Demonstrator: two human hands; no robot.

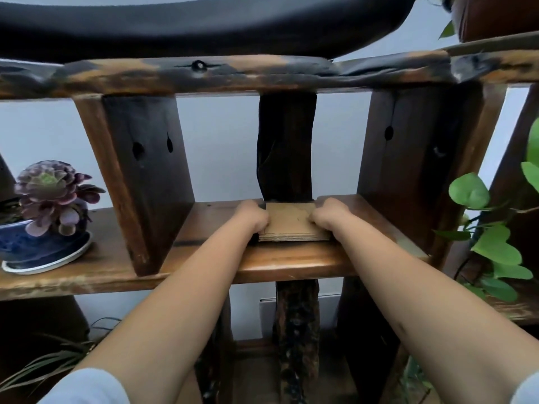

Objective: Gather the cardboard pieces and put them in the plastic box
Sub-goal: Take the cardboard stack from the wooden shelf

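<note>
Shelf board (291, 262) has bare wood in front up to its rounded edge; dark uprights wall off both sides, center post (285, 147) right behind. Succulent pot (43, 243) sits well left, leafy vine (493, 246) at right. Cardboard stack (291, 225) lies flat mid-shelf — my left hand (252, 217) & right hand (329, 215) curled, gripping its two sides.

Single head view, facing forward, slightly down, close to wooden shelf (291, 258)
</note>
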